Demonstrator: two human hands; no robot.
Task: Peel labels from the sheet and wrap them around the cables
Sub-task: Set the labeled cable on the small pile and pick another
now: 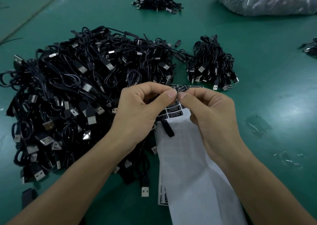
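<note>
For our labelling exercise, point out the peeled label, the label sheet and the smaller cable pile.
peeled label (182, 88): head view, its printed face.
label sheet (190, 156): head view, bare white backing.
smaller cable pile (211, 61): head view, its middle.

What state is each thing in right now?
sheet: lying on the table, mostly bare, some labels left
label: peeled off, held above the sheet
left hand: pinches the label
right hand: pinches the same label
big cable pile: tangled, left of sheet
small cable pile: heaped apart, far right

Dim, bluish overhead light glares off the mat (281, 104); wide-angle edges bend.
</note>
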